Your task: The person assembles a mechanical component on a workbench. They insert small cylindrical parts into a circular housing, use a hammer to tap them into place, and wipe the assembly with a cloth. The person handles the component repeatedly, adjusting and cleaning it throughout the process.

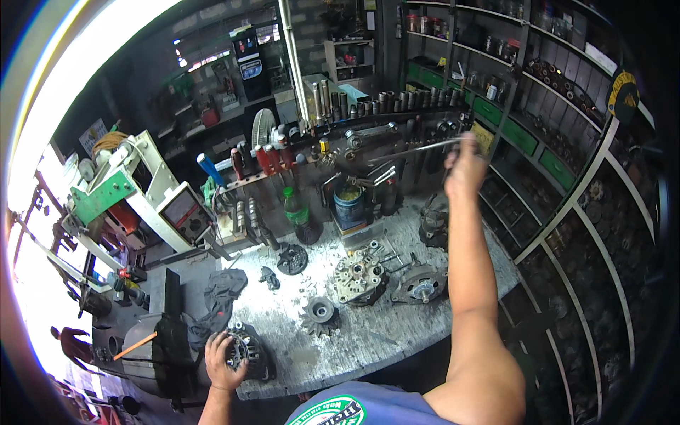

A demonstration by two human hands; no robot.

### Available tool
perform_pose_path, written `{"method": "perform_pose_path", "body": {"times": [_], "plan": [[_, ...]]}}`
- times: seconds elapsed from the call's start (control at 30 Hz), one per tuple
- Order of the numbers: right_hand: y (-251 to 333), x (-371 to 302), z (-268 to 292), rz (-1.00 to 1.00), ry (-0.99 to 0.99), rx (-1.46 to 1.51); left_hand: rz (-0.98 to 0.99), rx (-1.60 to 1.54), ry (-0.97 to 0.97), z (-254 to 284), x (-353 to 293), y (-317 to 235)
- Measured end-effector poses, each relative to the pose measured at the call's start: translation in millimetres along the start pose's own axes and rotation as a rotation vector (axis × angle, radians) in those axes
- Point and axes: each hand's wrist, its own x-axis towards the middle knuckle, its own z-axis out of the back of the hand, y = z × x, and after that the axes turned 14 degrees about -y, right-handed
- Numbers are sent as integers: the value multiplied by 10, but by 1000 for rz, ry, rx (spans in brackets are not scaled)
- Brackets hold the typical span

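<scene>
My left hand steadies the alternator stator at 7 o'clock. My right hand closes on a long wrench at 1 o'clock; lifting it free appears next.

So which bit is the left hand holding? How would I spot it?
Start at the grey, scratched metal workbench and go to its near-left corner. There the left hand rests on a round, dark metal alternator part with copper windings inside, beside a crumpled dark grey rag. Unlike the other round parts, which lie loose mid-bench, it sits at the very edge under the fingers.
</scene>
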Motion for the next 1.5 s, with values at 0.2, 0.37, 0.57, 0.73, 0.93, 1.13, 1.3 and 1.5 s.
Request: {"method": "perform_pose_path", "body": {"times": [0.2,0.37,0.57,0.73,0.93,1.13,1.3,1.5], "plan": [[657,-672,548,602,558,-744,-10,-50,50,41,-10,130],[732,-2137,620,-231,981,-949,-74,-121,61,96,44,241],[842,-3767,219,250,1764,-804,-138,-109,92,221,91,282],[806,-4572,-91,720,2012,-820,16,-178,175,310,5,503],[894,-4992,-398,955,2142,-853,95,-289,177,207,-72,631],[946,-5280,-726,1179,2253,-733,62,-241,196,199,-65,642],[831,-5424,-800,815,2261,-1140,38,-268,42,206,-60,575],[662,-5471,-498,900,1761,-958,149,-243,-13,199,-93,443]]}}
